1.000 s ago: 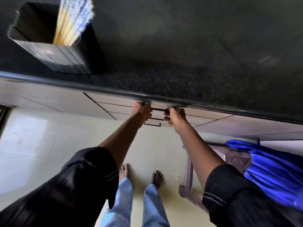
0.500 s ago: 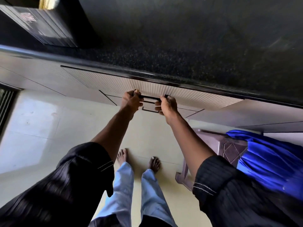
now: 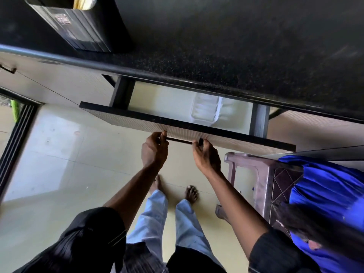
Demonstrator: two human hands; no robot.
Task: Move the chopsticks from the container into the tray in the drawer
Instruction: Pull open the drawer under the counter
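Both hands, left hand (image 3: 154, 151) and right hand (image 3: 206, 156), have fingers closed on the handle (image 3: 180, 141) of the open drawer (image 3: 177, 127) mid-frame; a clear tray (image 3: 204, 111) lies inside; chopsticks (image 3: 83, 1) stand in the black container (image 3: 78, 26) on the counter (image 3: 236, 46), upper left

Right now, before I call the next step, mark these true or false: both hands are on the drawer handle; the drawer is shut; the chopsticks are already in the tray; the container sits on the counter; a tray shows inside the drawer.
1. Both hands grip the drawer handle. True: left hand and right hand hold its ends.
2. The drawer is shut. False: it is pulled partly open.
3. The chopsticks are in the tray. False: they stand in the container.
4. The container sits on the counter. True.
5. A tray shows inside the drawer. True.
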